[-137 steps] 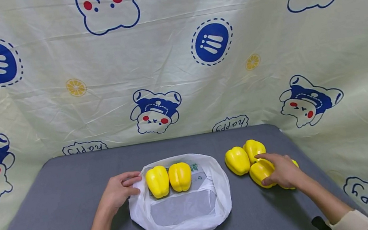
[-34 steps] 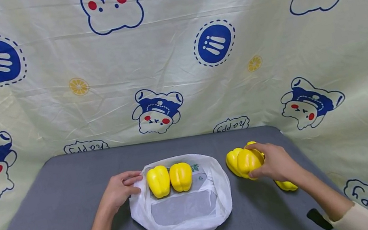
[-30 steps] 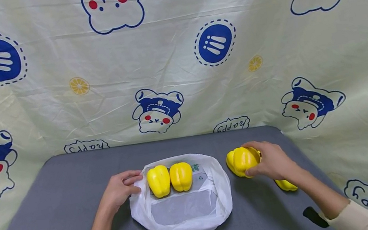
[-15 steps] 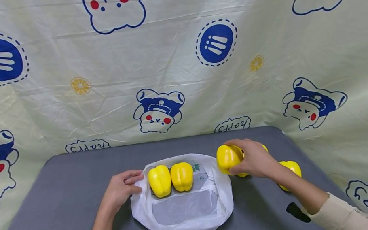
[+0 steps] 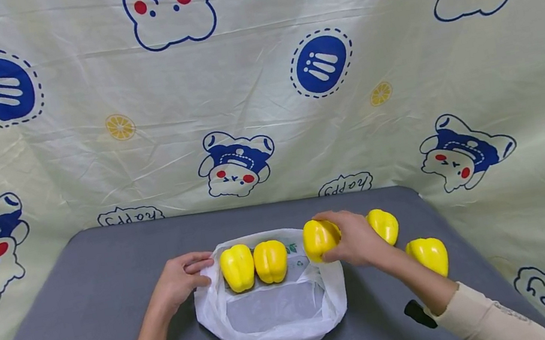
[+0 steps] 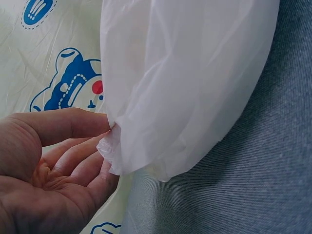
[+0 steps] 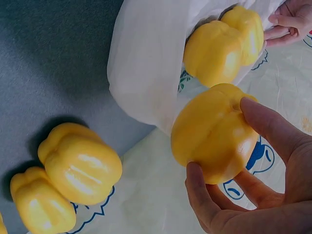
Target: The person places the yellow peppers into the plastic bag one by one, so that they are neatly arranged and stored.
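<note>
The pepper [image 5: 319, 240] pinched in the right hand [image 5: 353, 238] has moved to the bag's rim [image 5: 280, 337], opposite the left hand [image 5: 178, 282], which pinches it. Behind the right hand, its wrist view shows a loose pepper [image 7: 80, 163] the head view hides.

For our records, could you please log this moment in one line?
left hand: pinches white bag; right hand: holds yellow pepper near bag; inside bag: two peppers
</note>
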`<action>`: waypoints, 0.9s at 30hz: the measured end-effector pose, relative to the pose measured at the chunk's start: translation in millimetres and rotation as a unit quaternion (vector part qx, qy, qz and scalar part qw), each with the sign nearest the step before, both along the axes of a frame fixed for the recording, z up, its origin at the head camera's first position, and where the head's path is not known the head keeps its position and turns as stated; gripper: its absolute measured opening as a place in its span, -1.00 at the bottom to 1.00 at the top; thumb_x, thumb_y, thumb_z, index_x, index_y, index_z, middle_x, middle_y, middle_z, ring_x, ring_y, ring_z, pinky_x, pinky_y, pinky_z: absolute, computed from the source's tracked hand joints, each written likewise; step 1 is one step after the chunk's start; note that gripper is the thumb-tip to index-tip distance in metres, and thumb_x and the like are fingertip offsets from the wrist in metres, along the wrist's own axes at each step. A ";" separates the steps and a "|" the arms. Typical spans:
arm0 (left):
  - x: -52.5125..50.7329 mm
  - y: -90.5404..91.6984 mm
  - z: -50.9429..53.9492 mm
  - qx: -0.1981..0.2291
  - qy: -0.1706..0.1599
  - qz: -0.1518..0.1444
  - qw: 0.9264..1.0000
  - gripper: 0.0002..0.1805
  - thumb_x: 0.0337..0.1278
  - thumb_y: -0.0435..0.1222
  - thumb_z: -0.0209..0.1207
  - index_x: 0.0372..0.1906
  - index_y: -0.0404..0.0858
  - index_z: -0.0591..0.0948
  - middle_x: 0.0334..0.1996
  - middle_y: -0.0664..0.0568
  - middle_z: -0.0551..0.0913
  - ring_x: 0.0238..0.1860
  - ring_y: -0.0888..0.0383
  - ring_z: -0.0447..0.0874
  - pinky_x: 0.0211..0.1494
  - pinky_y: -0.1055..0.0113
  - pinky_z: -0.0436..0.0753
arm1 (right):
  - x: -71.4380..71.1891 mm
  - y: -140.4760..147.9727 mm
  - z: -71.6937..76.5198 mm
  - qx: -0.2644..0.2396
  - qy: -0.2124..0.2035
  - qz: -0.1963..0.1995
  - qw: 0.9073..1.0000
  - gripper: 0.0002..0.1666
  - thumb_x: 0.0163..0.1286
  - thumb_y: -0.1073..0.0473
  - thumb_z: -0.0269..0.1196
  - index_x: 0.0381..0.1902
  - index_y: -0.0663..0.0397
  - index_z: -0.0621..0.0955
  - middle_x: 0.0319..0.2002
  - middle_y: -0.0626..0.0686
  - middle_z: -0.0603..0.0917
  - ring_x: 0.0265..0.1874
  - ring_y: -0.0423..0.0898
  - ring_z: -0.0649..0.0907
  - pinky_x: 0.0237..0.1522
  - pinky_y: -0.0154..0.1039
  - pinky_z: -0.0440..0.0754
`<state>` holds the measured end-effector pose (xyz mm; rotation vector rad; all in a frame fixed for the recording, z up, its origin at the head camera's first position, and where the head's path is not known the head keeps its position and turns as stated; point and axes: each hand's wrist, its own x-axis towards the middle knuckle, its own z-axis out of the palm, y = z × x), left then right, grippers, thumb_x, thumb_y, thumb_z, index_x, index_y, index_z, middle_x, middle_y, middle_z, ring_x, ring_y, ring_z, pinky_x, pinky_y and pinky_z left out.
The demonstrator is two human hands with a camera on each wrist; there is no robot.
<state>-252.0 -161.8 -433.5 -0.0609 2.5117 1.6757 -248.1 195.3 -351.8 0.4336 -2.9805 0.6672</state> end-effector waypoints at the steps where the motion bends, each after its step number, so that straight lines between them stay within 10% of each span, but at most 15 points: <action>1: 0.1 0.0 -0.1 0.000 0.000 0.000 1.000 -0.44 0.08 -0.54 0.30 0.26 -0.28 0.62 0.13 -0.13 0.73 0.30 -0.13 0.60 0.29 -0.03 0.60 | -0.5 -1.4 -0.8 -0.001 -0.001 0.000 1.000 -0.11 -0.02 0.19 0.57 0.33 0.01 0.54 0.19 0.13 0.65 0.06 0.13 0.58 0.11 0.19 0.56; 27: -1.6 1.0 -0.8 0.000 -0.004 0.005 1.000 -0.44 0.07 -0.54 0.31 0.26 -0.29 0.61 0.15 -0.15 0.72 0.30 -0.15 0.59 0.28 -0.04 0.60 | -7.6 -20.4 -23.6 -0.019 -0.014 0.021 1.000 -0.12 -0.07 0.30 0.59 0.30 0.05 0.57 0.20 0.13 0.65 0.15 0.14 0.60 0.20 0.16 0.58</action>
